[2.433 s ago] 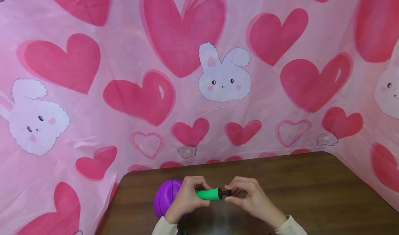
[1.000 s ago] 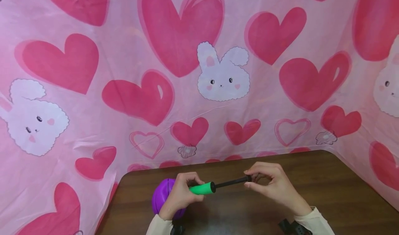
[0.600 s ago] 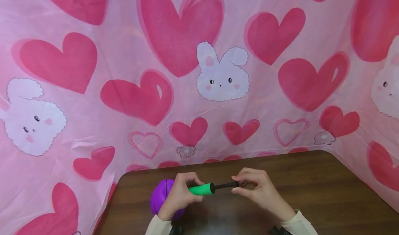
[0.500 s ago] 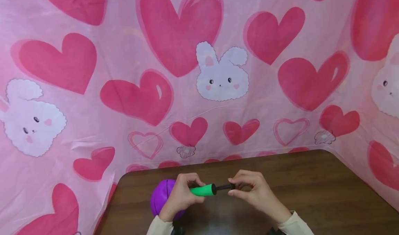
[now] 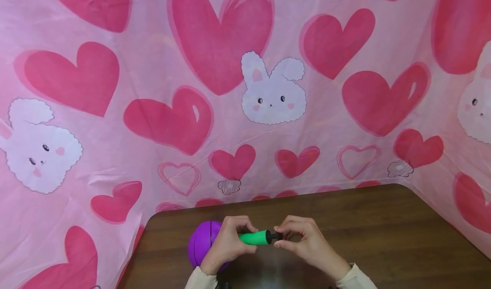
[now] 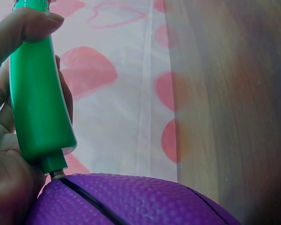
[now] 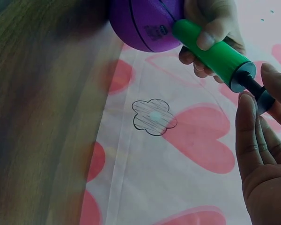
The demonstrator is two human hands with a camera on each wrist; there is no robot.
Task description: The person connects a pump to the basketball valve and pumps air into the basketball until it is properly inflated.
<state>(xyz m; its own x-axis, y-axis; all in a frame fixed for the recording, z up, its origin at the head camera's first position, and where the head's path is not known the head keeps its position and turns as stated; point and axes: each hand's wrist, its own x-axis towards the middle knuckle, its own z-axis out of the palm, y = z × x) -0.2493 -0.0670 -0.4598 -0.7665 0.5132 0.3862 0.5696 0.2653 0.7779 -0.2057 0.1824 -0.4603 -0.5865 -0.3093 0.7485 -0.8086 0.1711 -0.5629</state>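
In the head view, my left hand grips the green barrel of a small hand pump, held level above the table. My right hand pinches the pump's black handle between thumb and fingers. Only a short stretch of black rod shows outside the barrel. A purple ball with black seams sits at the pump's other end, partly hidden behind my left hand. The left wrist view shows a metal needle fitting joining the pump's tip to the ball right at a seam.
The brown wooden table has rounded back corners. A pink cloth printed with hearts and rabbits hangs behind it and along both sides.
A second ago the rod was drawn far out; since then my right hand has moved left and pushed it nearly all the way in. My left hand and the ball have shifted slightly right.
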